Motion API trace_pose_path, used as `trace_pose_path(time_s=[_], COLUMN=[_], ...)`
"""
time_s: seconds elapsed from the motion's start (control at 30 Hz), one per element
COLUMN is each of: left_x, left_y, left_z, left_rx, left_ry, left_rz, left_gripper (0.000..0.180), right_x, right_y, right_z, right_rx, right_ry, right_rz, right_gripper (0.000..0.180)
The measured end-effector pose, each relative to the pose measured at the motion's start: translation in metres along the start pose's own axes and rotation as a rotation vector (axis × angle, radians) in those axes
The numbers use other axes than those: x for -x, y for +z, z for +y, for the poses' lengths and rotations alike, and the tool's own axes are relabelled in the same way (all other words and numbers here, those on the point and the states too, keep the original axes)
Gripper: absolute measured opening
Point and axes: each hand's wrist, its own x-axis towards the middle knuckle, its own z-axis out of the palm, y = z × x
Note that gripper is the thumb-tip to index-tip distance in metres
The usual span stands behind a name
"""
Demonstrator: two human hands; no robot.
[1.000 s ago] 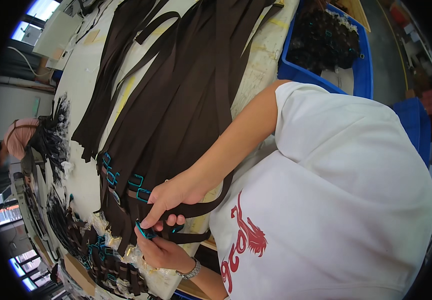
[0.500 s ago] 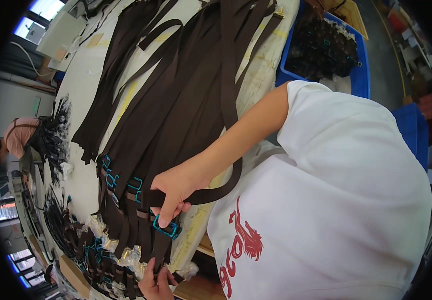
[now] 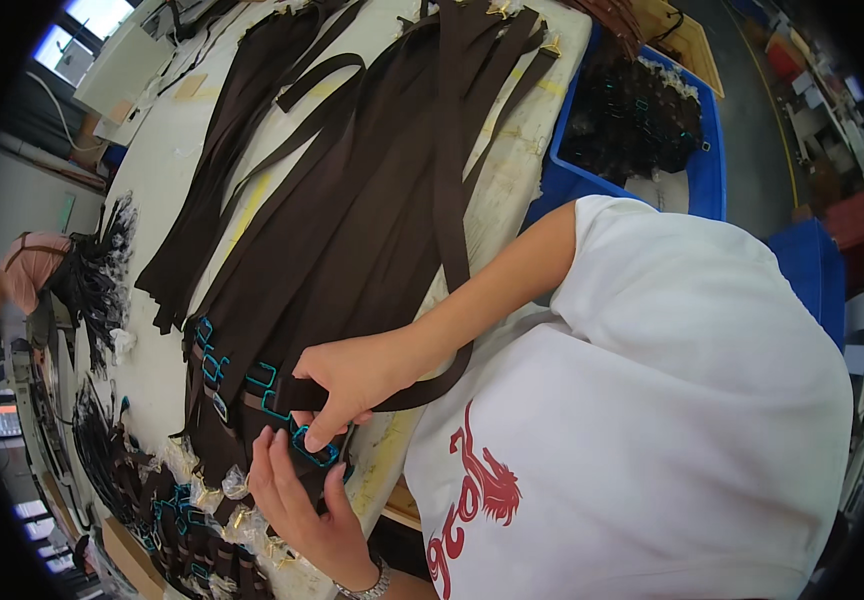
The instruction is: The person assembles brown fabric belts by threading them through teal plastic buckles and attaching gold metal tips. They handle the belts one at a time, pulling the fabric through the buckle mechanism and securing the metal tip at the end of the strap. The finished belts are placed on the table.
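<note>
While many brown straps already lie buckled on the table, I see my right hand and left hand pinching one teal buckle – unfinished, near the edge.

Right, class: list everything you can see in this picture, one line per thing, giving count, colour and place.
straps: many, dark brown, laid side by side along the table
table: one, off-white top, under the straps
buckles: several, teal, on the strap ends near the hands
held buckle: one, teal, between both hands
crate: one, blue, right of the table, holding dark pieces
shirt: one, white with a red print, lower right
left hand: below the held buckle, touching it
right hand: above it, pinching strap and buckle
</note>
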Motion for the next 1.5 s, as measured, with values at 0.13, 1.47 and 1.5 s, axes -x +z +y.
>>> trace_pose_path(time_s=[0.13, 1.47, 1.5], left_x=[0.006, 0.033, 0.033], left_y=[0.018, 0.010, 0.007], left_z=[0.000, 0.003, 0.002], left_rx=[0.063, 0.719, 0.694], left_ry=[-0.082, -0.503, -0.485], left_rz=[0.059, 0.138, 0.096], left_gripper=[0.055, 0.058, 0.058], right_x=[0.004, 0.021, 0.022], right_y=[0.001, 0.024, 0.024], right_z=[-0.006, 0.009, 0.008], right_rx=[0.065, -0.144, -0.107], right_ry=[0.001, 0.200, 0.216], right_rz=[0.010, -0.258, -0.260], right_gripper=[0.039, 0.037, 0.038])
